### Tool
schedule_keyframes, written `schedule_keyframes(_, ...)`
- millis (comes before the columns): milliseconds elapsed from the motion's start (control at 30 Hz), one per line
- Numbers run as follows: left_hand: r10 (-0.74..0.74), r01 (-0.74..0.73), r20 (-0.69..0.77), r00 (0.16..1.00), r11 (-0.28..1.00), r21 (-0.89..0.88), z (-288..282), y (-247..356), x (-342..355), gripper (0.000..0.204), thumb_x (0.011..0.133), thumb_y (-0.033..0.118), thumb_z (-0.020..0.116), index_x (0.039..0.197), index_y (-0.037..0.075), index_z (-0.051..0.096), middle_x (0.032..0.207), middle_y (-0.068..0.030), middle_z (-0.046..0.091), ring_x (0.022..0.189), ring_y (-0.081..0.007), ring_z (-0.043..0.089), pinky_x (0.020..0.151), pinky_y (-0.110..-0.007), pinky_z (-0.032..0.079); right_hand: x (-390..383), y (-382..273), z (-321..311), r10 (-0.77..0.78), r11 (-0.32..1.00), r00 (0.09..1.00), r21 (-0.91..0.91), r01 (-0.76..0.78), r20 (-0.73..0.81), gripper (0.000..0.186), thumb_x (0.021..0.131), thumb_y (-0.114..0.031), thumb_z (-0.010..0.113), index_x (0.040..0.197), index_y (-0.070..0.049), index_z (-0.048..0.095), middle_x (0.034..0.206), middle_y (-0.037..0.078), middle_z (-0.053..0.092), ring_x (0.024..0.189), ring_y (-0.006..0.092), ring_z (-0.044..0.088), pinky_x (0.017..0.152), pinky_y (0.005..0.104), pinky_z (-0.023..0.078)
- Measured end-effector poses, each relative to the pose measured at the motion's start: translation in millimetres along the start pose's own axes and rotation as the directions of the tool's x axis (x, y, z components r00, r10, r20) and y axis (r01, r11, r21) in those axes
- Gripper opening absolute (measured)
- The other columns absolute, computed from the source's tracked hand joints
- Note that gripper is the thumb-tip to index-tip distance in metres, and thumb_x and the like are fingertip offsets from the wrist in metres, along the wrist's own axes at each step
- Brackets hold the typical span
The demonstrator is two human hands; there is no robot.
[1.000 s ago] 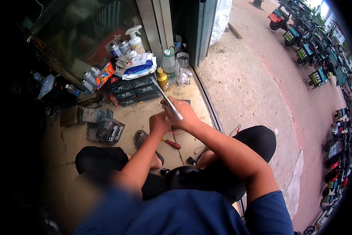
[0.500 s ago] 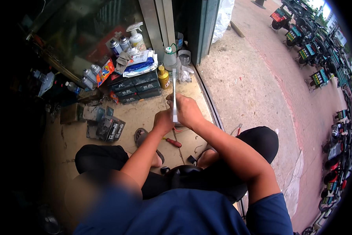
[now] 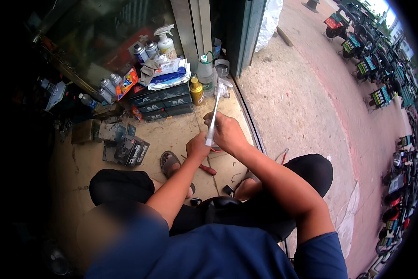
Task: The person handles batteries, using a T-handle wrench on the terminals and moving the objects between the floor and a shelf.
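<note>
In front of my knees, both hands come together around a long, slim silver-grey piece (image 3: 214,118) with a squarish near end. It points away from me, tilted slightly right at the far end; its kind I cannot make out. My right hand (image 3: 231,135) is closed at its right side, with the fingers partly behind it. My left hand (image 3: 198,146) is closed at the near end, its fingertips hidden. A bit of red shows just below the hands. A red-handled screwdriver (image 3: 208,170) lies on the tiled floor between my feet, partly covered by my left forearm.
Stacked dark boxes (image 3: 165,104) carry packets and a cloth. A spray bottle (image 3: 165,43), gold bottle (image 3: 196,91) and clear bottle (image 3: 205,76) stand nearby. Worn boxes (image 3: 132,151) sit at left. A metal door track (image 3: 246,109) borders the pavement; parked scooters (image 3: 381,95) line the right.
The far end of the silver-grey piece has swung right, so it now slants. My left wrist has shifted slightly, and the view has moved a little.
</note>
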State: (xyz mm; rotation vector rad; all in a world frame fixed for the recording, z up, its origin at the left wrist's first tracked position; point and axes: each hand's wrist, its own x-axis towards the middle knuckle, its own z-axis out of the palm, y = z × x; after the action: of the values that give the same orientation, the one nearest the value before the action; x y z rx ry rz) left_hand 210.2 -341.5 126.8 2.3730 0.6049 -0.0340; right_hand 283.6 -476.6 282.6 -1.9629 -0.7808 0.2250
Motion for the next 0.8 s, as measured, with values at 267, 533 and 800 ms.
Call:
schedule_keyframes(267,0.115,-0.115,0.001,0.993,0.993,-0.014,11,-16,8,0.022,0.085,0.023,0.081,0.101,0.011,0.072,0.102,-0.0118,0.072,0.099,-0.0361,0.07,0.086,-0.048,0.055,6,12,-15,0.033,0.999,0.993,0.012,-0.031,-0.111,0.02,0.105,-0.018,0.06,0.113,-0.001,0.067,0.086,0.025,0.072,0.087,0.044,0.072,0.078,0.0477,0.057)
schedule_keyframes(533,0.125,-0.127,-0.024,0.992,0.984,-0.123,21,-41,15,0.016,0.088,0.021,0.076,0.1,0.011,0.076,0.098,-0.0128,0.074,0.094,-0.0359,0.072,0.081,-0.047,0.056,19,18,-34,0.235,0.961,0.964,0.181,-0.211,-0.122,0.028,0.11,-0.024,0.053,0.122,-0.002,0.065,0.112,0.015,0.079,0.11,0.0282,0.076,0.095,0.0387,0.056)
schedule_keyframes(800,-0.214,0.313,0.266,0.94,0.233,-0.921,-39,-50,46,0.012,0.101,0.009,0.068,0.11,0.002,0.069,0.086,-0.0012,0.065,0.065,-0.0121,0.055,0.059,-0.03,0.046,29,11,-83,0.234,0.963,0.906,0.21,-0.167,-0.353,0.025,0.113,-0.017,0.052,0.127,0.002,0.061,0.097,0.011,0.074,0.085,0.0164,0.071,0.077,0.0313,0.058)
